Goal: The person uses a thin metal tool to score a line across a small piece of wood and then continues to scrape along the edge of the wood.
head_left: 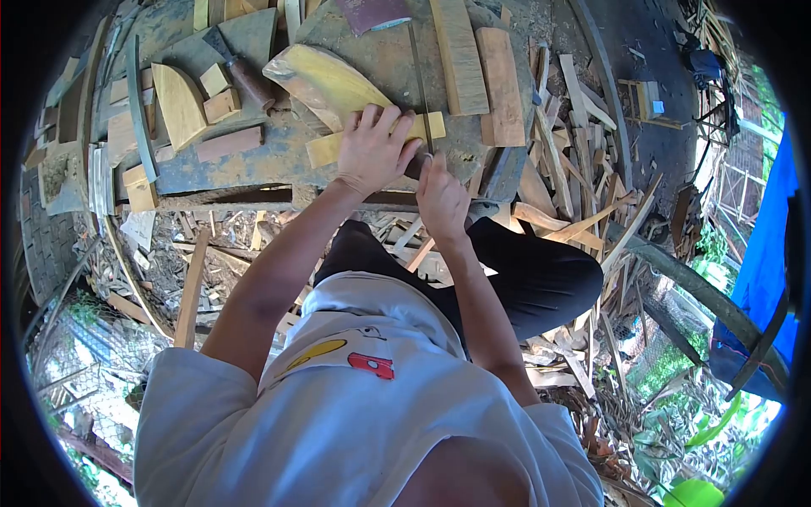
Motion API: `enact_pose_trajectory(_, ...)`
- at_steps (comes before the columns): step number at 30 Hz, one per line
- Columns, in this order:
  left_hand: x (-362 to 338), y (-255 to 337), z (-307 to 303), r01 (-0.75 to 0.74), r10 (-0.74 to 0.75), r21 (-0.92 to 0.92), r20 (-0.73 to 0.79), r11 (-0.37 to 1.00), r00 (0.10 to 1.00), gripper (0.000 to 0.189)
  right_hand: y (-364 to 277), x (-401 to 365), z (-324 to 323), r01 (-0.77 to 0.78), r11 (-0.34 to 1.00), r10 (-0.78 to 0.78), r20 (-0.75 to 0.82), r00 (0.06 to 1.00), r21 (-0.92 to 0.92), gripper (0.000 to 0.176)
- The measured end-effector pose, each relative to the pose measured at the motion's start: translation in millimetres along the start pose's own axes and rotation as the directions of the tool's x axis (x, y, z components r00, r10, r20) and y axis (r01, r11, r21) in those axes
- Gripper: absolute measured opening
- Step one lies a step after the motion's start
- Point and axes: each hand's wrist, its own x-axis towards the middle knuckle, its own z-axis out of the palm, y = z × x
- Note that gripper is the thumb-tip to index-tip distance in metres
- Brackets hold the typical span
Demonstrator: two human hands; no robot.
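My left hand [376, 150] lies spread over a yellow wooden strip [325, 152], fingers across it on the bench. In my right hand [443, 199], fingers wrapped round its near end, is a thin, narrow-bladed saw [419, 72]. Its blade runs away from me and crosses the strip near the right end. Close by the left thumb is a small dark brown piece [415, 166], partly hidden by the hands. Just beyond the left hand rests a large curved yellow wood piece [334, 80].
A chisel-like tool with a wooden handle [249, 84] lies on the worn workbench [220, 175] at left. Thick wood blocks [460, 59] and a maroon sheet [372, 13] sit at the far side. Scrap wood [574, 152] is heaped right of the bench and under it.
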Motion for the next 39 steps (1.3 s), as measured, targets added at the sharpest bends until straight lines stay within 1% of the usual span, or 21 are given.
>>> enact_pose_trajectory(1, -1.4, 0.0, -1.1, 0.004, -0.004, 0.000, 0.000, 1.000, 1.000, 0.040, -0.3, -12.1, -7.4, 0.003, 1.000, -0.003, 0.002, 1.000, 0.000, 0.024)
enact_pose_trajectory(3, -0.4, 0.9, -1.7, 0.018, -0.017, -0.010, 0.019, 1.000, 1.000, 0.040, 4.5, -32.1, -21.9, -0.100, 0.993, 0.083, 0.205, 0.975, 0.070, 0.024)
enact_pose_trajectory(6, -2.0, -1.1, 1.9, 0.014, -0.014, -0.036, -0.001, 0.999, 1.000, 0.040, 10.5, -36.4, -18.6, -0.087, 0.987, 0.065, 0.167, 0.984, 0.132, 0.023)
enact_pose_trajectory(7, -2.4, -1.3, 1.3, 0.008, -0.008, -0.038, 0.002, 0.999, 1.000, 0.040, 6.8, -19.3, -22.2, -0.125, 0.985, 0.093, 0.253, 0.963, 0.116, 0.023)
enact_pose_trajectory(10, -2.2, 1.6, 0.3, 0.014, -0.014, -0.024, 0.013, 1.000, 1.000, 0.038, -3.7, 20.2, -5.8, -0.096, 0.989, 0.073, 0.192, 0.979, 0.111, 0.022)
enact_pose_trajectory(14, -1.9, 0.6, -1.2, 0.022, -0.022, 0.003, 0.021, 1.000, 1.000, 0.040, -4.8, 6.3, -19.0, -0.096, 0.985, 0.066, 0.195, 0.979, 0.147, 0.022)
enact_pose_trajectory(16, 0.3, -1.0, -0.9, 0.020, -0.020, 0.005, 0.006, 1.000, 1.000, 0.041, 2.3, -27.1, -28.6, -0.162, 0.974, 0.116, 0.265, 0.957, 0.159, 0.021)
enact_pose_trajectory(17, 0.3, -1.1, -0.3, 0.026, -0.026, 0.008, 0.011, 1.000, 1.000, 0.041, 7.2, -43.2, -26.7, -0.177, 0.966, 0.121, 0.274, 0.954, 0.191, 0.030)
enact_pose_trajectory(20, -2.7, -0.4, 0.0, 0.011, -0.011, 0.004, 0.019, 1.000, 1.000, 0.041, 2.8, -25.3, -31.0, -0.199, 0.969, 0.136, 0.356, 0.925, 0.146, 0.030)
enact_pose_trajectory(22, 1.0, 0.5, 2.7, 0.001, -0.001, 0.002, 0.003, 1.000, 1.000, 0.041, -1.9, 8.9, -14.9, -0.187, 0.973, 0.131, 0.339, 0.932, 0.138, 0.029)
enact_pose_trajectory(24, -0.6, -0.6, 2.5, 0.037, -0.037, 0.000, -0.002, 0.999, 0.999, 0.041, -9.6, 27.6, 5.3, -0.092, 0.995, 0.088, 0.109, 0.990, 0.033, 0.028)
enact_pose_trajectory(25, -0.2, -0.9, 0.9, 0.018, -0.018, 0.017, 0.003, 1.000, 1.000, 0.041, -10.2, 25.4, 3.2, -0.098, 0.995, 0.093, 0.103, 0.990, 0.037, 0.028)
enact_pose_trajectory(27, -0.6, -0.9, 0.2, 0.006, -0.006, 0.019, 0.007, 1.000, 1.000, 0.041, -4.9, 11.0, -11.5, -0.125, 0.983, 0.098, 0.193, 0.976, 0.134, 0.027)
enact_pose_trajectory(28, -1.1, -1.3, -0.2, -0.011, 0.011, 0.018, 0.018, 1.000, 1.000, 0.041, -3.8, -3.1, -19.6, -0.124, 0.983, 0.097, 0.195, 0.976, 0.134, 0.027)
enact_pose_trajectory(31, -1.2, -1.1, -0.8, -0.008, 0.009, -0.003, 0.014, 1.000, 1.000, 0.042, 3.9, -31.1, -26.0, -0.157, 0.982, 0.120, 0.294, 0.948, 0.105, 0.027)
enact_pose_trajectory(33, -2.2, -2.4, 0.6, -0.006, 0.006, -0.003, 0.013, 1.000, 1.000, 0.042, 6.0, -37.2, -21.7, -0.005, 1.000, 0.004, 0.069, 0.998, 0.018, 0.026)
enact_pose_trajectory(34, -1.0, -1.5, 1.9, -0.003, 0.003, -0.010, 0.003, 1.000, 1.000, 0.042, 3.3, -28.5, -24.9, -0.014, 1.000, 0.013, 0.066, 0.998, 0.016, 0.026)
enact_pose_trajectory(36, 1.2, 0.2, 2.0, 0.006, -0.006, 0.007, -0.010, 1.000, 1.000, 0.041, 1.4, 0.1, -20.8, -0.063, 0.993, 0.047, 0.164, 0.985, 0.095, 0.025)
enact_pose_trajectory(37, 0.1, 1.4, 1.8, 0.028, -0.027, 0.029, -0.020, 0.999, 0.999, 0.040, -0.2, 5.0, -9.6, 0.014, 0.998, -0.012, 0.042, 0.999, -0.056, 0.025)
enact_pose_trajectory(38, -0.3, 2.2, 2.4, 0.029, -0.029, 0.029, -0.019, 0.999, 0.999, 0.040, 1.6, 5.0, -4.2, 0.016, 0.998, -0.013, 0.043, 0.999, -0.055, 0.025)
enact_pose_trajectory(39, -0.2, 1.6, 3.0, 0.031, -0.031, 0.020, -0.019, 0.999, 0.999, 0.040, -0.9, 10.3, -5.9, -0.032, 0.999, 0.031, 0.069, 0.997, 0.010, 0.025)
